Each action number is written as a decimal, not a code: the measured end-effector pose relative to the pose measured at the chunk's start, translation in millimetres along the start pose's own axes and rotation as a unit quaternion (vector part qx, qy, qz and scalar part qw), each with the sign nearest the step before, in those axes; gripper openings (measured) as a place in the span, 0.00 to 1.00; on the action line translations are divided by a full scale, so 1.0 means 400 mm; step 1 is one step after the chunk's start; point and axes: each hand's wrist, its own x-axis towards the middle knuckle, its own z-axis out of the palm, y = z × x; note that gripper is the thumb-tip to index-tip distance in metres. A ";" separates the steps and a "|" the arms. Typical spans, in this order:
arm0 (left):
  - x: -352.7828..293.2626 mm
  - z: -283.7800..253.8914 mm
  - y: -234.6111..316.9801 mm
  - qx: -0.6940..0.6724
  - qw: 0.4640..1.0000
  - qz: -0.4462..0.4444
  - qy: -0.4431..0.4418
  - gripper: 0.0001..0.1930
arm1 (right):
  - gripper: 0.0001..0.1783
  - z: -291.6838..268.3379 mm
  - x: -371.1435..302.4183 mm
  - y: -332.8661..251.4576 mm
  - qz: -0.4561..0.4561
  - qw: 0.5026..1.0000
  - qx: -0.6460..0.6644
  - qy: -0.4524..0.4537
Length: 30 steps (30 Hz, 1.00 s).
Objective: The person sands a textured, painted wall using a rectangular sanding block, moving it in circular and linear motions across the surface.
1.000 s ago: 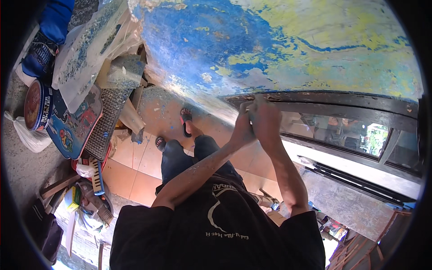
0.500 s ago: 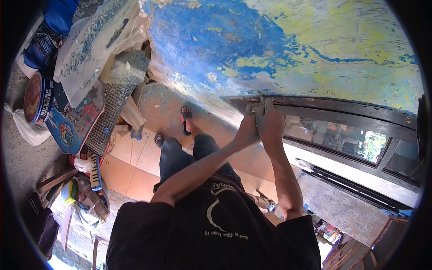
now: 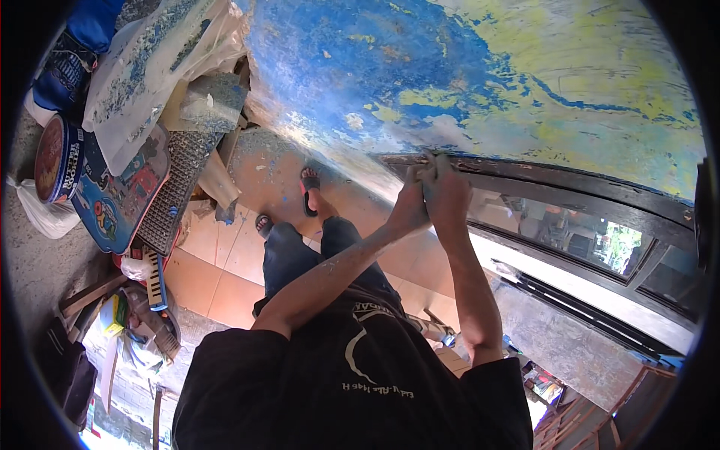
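Note:
My right hand (image 3: 448, 196) and my left hand (image 3: 409, 208) are closed side by side at the corner of a dark wooden window frame (image 3: 517, 171). Between them they grip a thin blade-like tool (image 3: 430, 154); only its tip shows past my fingers, and the rest is hidden. That tip meets the line where the frame borders the wall (image 3: 360, 82). Worn blue paint covers the wall's left part, with patchy yellow-green and pale areas to the right.
Window glass (image 3: 562, 229) lies below the frame, right of my hands. On the left are a plastic sheet (image 3: 150, 82) with blue flakes, a round tin (image 3: 58, 159), a decorated board (image 3: 124, 191) and a ridged mat (image 3: 180, 195). Orange floor tiles (image 3: 217, 281) surround my sandalled feet.
Both hands have shifted slightly up and left along the frame corner, and less of the tool's tip shows. The wall and nearby things sit slightly differently in view as my head moved.

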 end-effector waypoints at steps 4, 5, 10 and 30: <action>-0.012 -0.017 0.016 -0.034 0.999 -0.002 0.022 0.24 | 0.12 0.005 0.002 -0.021 -0.011 0.999 -0.035 -0.023; -0.023 -0.019 0.022 -0.063 0.998 -0.003 0.027 0.25 | 0.12 0.008 -0.007 -0.018 -0.012 0.999 -0.035 -0.024; -0.015 0.004 -0.015 -0.011 0.999 0.016 0.045 0.27 | 0.11 0.017 0.000 -0.002 -0.001 1.000 -0.008 -0.003; 0.003 0.003 0.024 -0.001 0.998 0.017 0.060 0.21 | 0.09 0.000 -0.027 0.014 0.050 0.997 0.049 0.032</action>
